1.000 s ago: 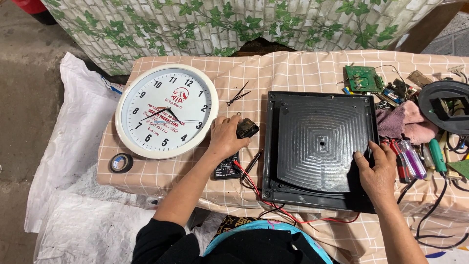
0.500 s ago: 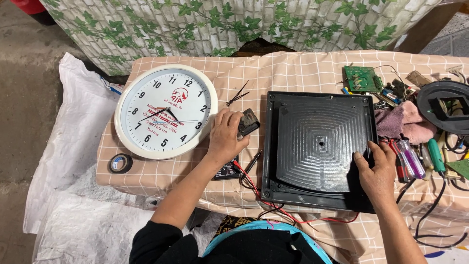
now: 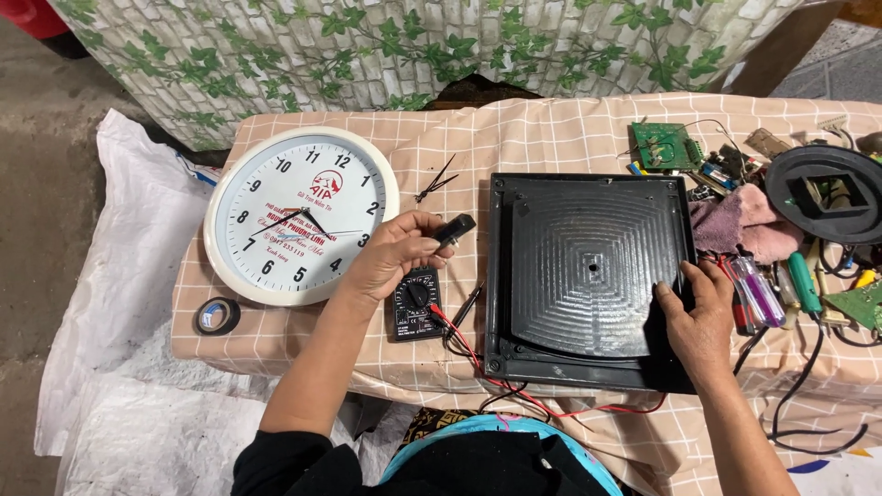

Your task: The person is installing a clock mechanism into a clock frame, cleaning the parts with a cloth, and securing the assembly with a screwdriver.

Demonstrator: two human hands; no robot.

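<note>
Over the desk (image 3: 551,138), my left hand (image 3: 397,253) curled, fingers pinching a small black part (image 3: 455,229) above the multimeter (image 3: 415,305), my right hand (image 3: 695,310) loosely spread, resting on the black square panel (image 3: 588,266).

White clock (image 3: 301,216), black ridged panel (image 3: 591,271), beige checked cloth (image 3: 542,133)

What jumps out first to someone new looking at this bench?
The big white wall clock lying face up at the table's left end, and the black square panel in the middle, its near right corner under the right hand. Between them the left hand holds a small black part above a black multimeter.
</note>
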